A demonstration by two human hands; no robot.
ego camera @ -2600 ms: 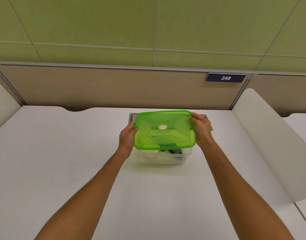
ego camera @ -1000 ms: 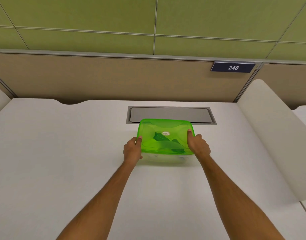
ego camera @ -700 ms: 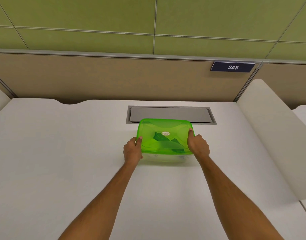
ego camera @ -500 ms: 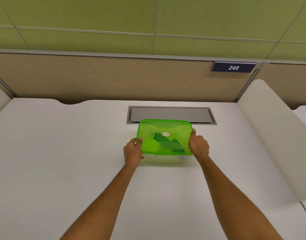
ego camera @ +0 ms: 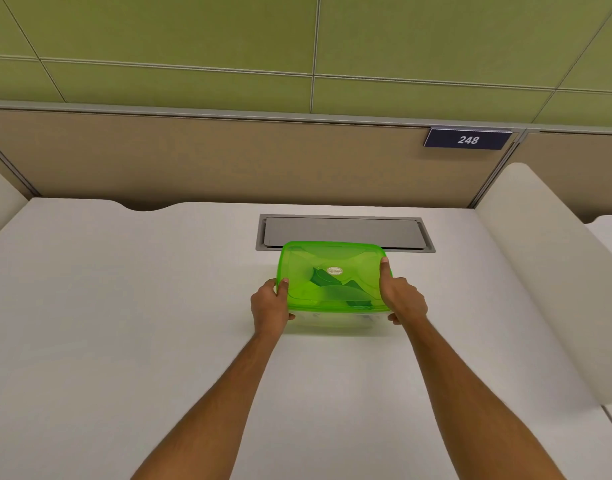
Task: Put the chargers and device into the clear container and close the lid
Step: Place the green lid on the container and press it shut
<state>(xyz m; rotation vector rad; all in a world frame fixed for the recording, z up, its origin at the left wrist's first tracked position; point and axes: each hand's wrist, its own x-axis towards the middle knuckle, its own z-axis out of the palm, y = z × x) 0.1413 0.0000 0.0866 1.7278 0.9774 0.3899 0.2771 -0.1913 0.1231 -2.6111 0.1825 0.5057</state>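
While seated on the clear container (ego camera: 332, 320), green lid (ego camera: 332, 258) pressed by left hand (ego camera: 270, 306) and right hand (ego camera: 401, 299), each grip clasping lid edge, white counter (ego camera: 124, 306) beneath.

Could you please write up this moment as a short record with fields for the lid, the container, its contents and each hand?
lid: green lid lying flat on top of the clear container
container: stands on the white desk, just in front of the grey cable hatch
contents: dark shapes seen through the lid; items cannot be told apart
left hand: grips the left edge, thumb on the lid
right hand: grips the right edge, thumb on the lid
lid sealed: cannot tell
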